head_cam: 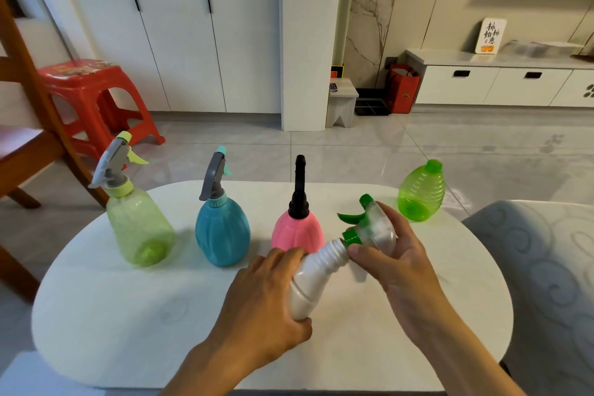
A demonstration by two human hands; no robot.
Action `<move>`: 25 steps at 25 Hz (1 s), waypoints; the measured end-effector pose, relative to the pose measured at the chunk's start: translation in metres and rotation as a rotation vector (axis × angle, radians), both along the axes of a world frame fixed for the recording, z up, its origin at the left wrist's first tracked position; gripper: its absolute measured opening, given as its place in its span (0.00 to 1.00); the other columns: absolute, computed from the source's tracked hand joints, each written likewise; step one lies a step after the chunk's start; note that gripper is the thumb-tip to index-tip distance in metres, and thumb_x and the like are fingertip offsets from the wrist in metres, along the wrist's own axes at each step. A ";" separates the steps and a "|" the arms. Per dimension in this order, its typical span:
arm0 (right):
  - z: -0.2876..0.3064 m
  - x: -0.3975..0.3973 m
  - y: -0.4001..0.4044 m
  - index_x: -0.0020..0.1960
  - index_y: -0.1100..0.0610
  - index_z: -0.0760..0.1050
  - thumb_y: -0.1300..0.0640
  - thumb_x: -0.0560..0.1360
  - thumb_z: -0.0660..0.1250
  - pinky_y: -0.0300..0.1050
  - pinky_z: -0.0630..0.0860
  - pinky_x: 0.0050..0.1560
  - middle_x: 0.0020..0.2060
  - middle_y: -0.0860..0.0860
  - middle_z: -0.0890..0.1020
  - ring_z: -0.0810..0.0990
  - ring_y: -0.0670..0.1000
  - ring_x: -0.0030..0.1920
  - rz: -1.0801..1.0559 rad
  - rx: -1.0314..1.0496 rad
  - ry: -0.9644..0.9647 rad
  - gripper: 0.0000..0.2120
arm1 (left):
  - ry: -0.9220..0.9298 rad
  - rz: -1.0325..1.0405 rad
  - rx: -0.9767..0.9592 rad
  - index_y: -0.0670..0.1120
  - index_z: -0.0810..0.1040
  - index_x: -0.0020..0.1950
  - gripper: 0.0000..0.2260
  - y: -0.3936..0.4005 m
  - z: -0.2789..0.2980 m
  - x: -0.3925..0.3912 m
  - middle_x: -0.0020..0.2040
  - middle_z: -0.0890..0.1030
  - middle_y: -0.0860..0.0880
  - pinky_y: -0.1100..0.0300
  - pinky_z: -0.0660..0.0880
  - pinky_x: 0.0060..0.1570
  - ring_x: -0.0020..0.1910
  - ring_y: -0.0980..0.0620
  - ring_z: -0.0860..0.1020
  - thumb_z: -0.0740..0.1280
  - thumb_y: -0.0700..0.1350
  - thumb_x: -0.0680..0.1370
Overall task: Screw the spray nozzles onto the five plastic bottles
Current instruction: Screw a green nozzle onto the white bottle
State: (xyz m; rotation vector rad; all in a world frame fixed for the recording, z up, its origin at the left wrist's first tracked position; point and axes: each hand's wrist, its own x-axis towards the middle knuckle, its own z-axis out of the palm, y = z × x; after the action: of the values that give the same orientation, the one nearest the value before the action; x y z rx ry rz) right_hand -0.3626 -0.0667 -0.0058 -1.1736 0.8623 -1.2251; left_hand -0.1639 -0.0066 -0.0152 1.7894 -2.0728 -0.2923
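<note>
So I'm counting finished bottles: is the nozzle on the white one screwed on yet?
Not yet. The white bottle's threaded neck is bare; the green-collared nozzle sits tilted at its mouth.

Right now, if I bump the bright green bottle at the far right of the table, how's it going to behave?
The green bottle looks empty and see-through, so it is probably light and would slide or tip easily. It stands close to the table edge, so a bump might send it off. Its ribbed, thin-looking plastic would likely flex rather than break.

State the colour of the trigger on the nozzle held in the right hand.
Bright green trigger, seen in the head view.
</note>
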 end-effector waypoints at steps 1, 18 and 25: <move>0.001 0.000 0.000 0.66 0.47 0.75 0.64 0.64 0.77 0.43 0.79 0.46 0.52 0.57 0.85 0.84 0.52 0.49 0.020 0.014 0.013 0.34 | -0.013 0.000 -0.002 0.61 0.65 0.59 0.27 0.000 0.000 0.001 0.50 0.72 0.60 0.55 0.74 0.45 0.46 0.54 0.72 0.70 0.57 0.62; 0.013 -0.024 0.005 0.74 0.29 0.49 0.34 0.68 0.72 0.36 0.63 0.65 0.76 0.36 0.59 0.61 0.37 0.73 0.123 -0.390 0.870 0.43 | -0.104 -0.069 -0.064 0.58 0.62 0.71 0.35 0.000 -0.014 0.009 0.60 0.70 0.58 0.60 0.68 0.58 0.54 0.55 0.68 0.72 0.52 0.66; 0.011 -0.030 0.001 0.66 0.44 0.71 0.53 0.70 0.76 0.31 0.59 0.69 0.77 0.40 0.59 0.58 0.40 0.76 0.104 -0.770 1.036 0.27 | -0.058 -0.114 -0.040 0.62 0.62 0.68 0.34 -0.002 -0.010 0.015 0.58 0.70 0.61 0.60 0.70 0.55 0.53 0.56 0.69 0.72 0.54 0.65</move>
State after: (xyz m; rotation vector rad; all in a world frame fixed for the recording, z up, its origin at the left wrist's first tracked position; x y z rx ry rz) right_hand -0.3926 -0.0659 0.0051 -2.5555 1.0521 -0.8139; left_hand -0.1493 -0.0082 -0.0250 1.6786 -2.2090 -0.2311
